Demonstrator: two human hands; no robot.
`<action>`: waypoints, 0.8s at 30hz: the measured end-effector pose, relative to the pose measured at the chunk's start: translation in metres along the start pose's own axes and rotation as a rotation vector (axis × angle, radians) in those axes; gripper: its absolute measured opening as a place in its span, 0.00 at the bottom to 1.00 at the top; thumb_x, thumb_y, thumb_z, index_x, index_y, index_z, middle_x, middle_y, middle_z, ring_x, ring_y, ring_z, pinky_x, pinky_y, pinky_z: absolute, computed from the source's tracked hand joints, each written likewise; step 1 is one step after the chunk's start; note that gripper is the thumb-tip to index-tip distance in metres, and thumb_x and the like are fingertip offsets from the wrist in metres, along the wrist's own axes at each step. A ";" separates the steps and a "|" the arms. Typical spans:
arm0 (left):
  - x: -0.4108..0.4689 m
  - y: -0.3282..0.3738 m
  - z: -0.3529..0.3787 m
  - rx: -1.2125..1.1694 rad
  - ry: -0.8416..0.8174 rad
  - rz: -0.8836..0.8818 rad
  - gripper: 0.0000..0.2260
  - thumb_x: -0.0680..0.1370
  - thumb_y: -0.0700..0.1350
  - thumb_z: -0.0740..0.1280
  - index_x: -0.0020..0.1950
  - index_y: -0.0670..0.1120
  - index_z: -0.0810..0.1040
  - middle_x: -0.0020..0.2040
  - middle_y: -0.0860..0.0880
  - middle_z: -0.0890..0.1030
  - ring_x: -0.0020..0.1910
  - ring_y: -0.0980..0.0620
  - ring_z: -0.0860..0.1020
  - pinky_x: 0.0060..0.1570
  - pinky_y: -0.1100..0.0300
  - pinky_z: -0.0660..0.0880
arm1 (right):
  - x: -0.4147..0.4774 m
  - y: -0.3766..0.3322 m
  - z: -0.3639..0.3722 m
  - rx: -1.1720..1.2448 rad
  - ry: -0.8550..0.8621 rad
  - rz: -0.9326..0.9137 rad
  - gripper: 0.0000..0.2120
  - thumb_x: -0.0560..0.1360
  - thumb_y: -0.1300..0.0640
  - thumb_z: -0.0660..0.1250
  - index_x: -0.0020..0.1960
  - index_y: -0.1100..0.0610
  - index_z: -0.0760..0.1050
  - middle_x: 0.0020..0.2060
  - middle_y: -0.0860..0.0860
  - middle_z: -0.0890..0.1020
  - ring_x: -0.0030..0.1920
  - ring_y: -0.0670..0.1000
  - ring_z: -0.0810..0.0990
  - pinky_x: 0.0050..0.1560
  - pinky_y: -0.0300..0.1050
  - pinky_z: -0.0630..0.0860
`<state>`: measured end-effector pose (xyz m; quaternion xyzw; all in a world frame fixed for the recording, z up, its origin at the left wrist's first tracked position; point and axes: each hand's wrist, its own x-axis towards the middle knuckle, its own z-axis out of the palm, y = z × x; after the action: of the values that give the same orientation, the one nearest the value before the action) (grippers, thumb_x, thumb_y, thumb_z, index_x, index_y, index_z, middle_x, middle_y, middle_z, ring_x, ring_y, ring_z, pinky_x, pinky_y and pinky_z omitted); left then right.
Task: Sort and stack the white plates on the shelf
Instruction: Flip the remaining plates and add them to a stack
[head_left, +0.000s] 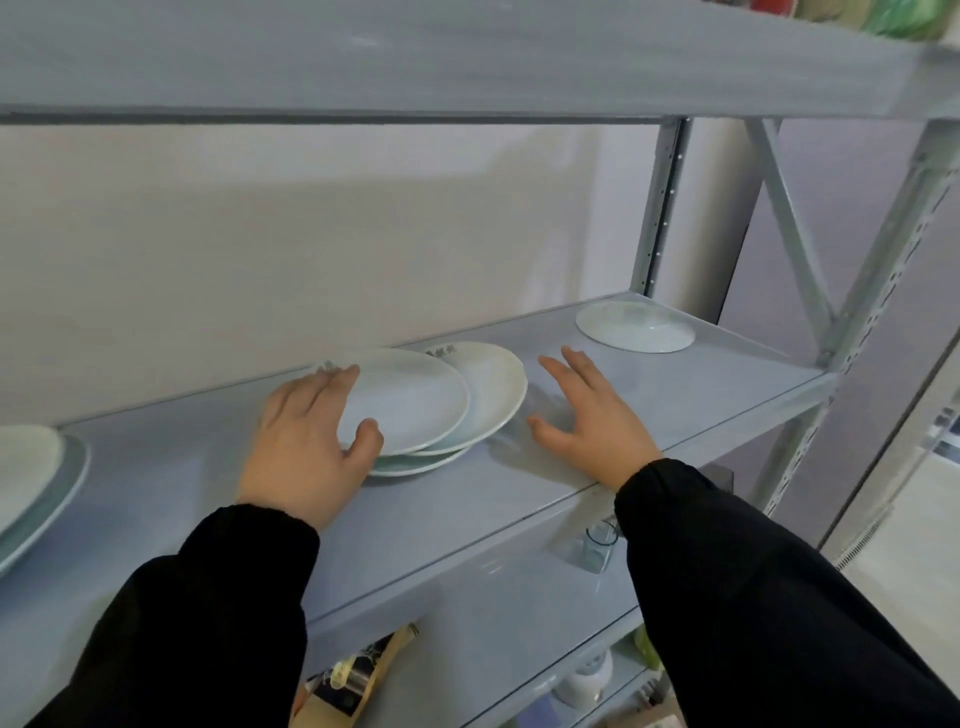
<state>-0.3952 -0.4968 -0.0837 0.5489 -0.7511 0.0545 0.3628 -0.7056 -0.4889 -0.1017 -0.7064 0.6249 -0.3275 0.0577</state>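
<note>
Three white plates lie in a loose, shifted pile at the middle of the grey shelf (675, 395). My left hand (306, 441) grips the left rim of the top plate (410, 400), thumb on its front edge. A second plate (493, 384) with dark lettering pokes out to the right, and a bottom plate (415, 464) shows at the front. My right hand (592, 415) hovers open just right of the pile, fingers spread. A single plate (636, 327) lies upside down at the far right. Another plate stack (31, 483) sits at the left edge.
A shelf board runs close overhead (415, 62). Metal uprights and a diagonal brace (789, 223) stand at the right end. Below, a lower shelf holds a small glass (597, 545), a paper bag (363, 670) and a white object (587, 680).
</note>
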 end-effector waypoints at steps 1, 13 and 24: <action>0.001 0.003 0.002 0.032 -0.009 0.033 0.28 0.74 0.56 0.56 0.71 0.46 0.71 0.67 0.45 0.75 0.67 0.42 0.68 0.69 0.49 0.64 | 0.001 0.001 -0.001 0.006 -0.014 0.003 0.37 0.74 0.38 0.65 0.79 0.44 0.57 0.81 0.48 0.53 0.80 0.47 0.47 0.78 0.51 0.55; 0.026 0.111 0.046 0.097 -0.005 0.296 0.24 0.75 0.53 0.60 0.68 0.45 0.74 0.62 0.46 0.78 0.64 0.42 0.72 0.66 0.48 0.67 | 0.009 0.024 -0.006 0.130 -0.055 -0.010 0.39 0.74 0.37 0.65 0.80 0.43 0.53 0.81 0.49 0.50 0.80 0.48 0.43 0.78 0.52 0.53; 0.052 0.201 0.119 0.083 -0.055 0.343 0.23 0.75 0.54 0.60 0.68 0.47 0.74 0.62 0.50 0.78 0.63 0.45 0.73 0.63 0.50 0.69 | 0.036 0.131 -0.072 0.104 -0.038 0.032 0.39 0.74 0.39 0.66 0.80 0.42 0.53 0.81 0.49 0.50 0.80 0.48 0.43 0.77 0.51 0.55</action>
<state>-0.6331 -0.5157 -0.0757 0.4285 -0.8404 0.1313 0.3047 -0.8547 -0.5264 -0.0964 -0.6983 0.6170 -0.3454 0.1116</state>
